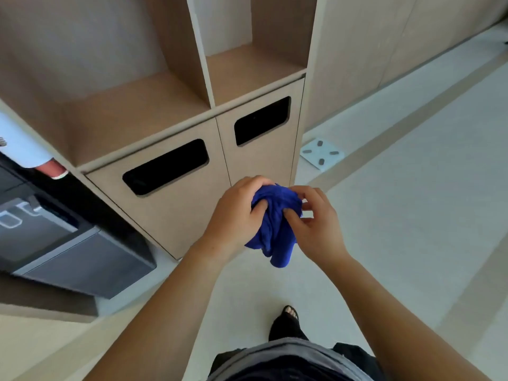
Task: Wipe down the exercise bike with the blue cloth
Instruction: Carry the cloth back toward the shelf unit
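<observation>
A bunched blue cloth [275,229] hangs between both hands at chest height, above the pale floor. My left hand [236,215] grips its upper left side with fingers curled into the fabric. My right hand [316,224] pinches the cloth's right side with thumb and fingers. The cloth's lower end droops free below the hands. No exercise bike is in view.
A beige cabinet [170,215] with two dark slots [165,166] in its doors stands just ahead, open shelves above it. A dark water dispenser [68,243] stands to the left. A white bathroom scale [321,153] lies on the floor at right. My foot [288,323] shows below.
</observation>
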Demonstrator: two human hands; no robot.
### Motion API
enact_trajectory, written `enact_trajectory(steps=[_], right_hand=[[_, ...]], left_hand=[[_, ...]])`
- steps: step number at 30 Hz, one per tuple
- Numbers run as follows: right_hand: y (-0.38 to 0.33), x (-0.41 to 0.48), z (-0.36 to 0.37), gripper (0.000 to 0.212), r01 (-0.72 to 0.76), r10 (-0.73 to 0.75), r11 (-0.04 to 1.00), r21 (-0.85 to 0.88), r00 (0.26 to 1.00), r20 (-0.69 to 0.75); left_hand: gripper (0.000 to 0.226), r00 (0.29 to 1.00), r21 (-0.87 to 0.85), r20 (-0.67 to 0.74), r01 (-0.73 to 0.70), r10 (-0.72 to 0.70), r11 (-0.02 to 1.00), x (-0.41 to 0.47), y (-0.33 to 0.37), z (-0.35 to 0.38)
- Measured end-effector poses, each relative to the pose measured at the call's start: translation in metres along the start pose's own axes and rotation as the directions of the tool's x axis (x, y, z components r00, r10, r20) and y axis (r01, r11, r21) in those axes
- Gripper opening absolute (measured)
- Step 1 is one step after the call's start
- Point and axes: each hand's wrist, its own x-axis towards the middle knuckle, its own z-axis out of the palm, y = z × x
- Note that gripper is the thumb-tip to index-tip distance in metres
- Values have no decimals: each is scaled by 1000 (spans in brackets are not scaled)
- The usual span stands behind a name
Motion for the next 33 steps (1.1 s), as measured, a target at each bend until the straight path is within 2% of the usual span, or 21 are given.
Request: enact_trajectory(steps=[4,9,16,19,21,23,26,29,33], right_hand=[[14,100,-16,45,48,-48,999,14,999,13],[30,200,-30,38,66,-66,998,1,996,62],[64,336,-39,59,101,-96,994,-33,987,125],[73,406,-34,52,83,-76,995,-53,989,124],[78,454,-30,37,101,-94,994,-52,989,115],[82,499,-26,32,106,-103,994,-28,991,84],[88,553,-23,36,117,-117,992,51,993,7],[89,605,-15,34,172,-169,982,78,985,-46],[90,661,1,43,255,-250,961,104,966,-61]], left_hand=[[28,1000,62,-12,26,-25,998,98,-6,11],[25,992,65,-111,73,-66,995,193,-15,22],[25,966,-4,-252,52,-52,999,336,-41,35],[25,950,-53,-308,28,-43,998,401,-56,37],[25,946,-54,-322,18,-35,998,446,-66,39],[28,957,3,-291,5,-4,1000,489,-75,38],[35,961,95,-273,-6,32,995,541,-88,35],[43,934,99,-353,-10,44,995,579,-100,29],[40,884,145,-465,17,53,989,614,-117,19]])
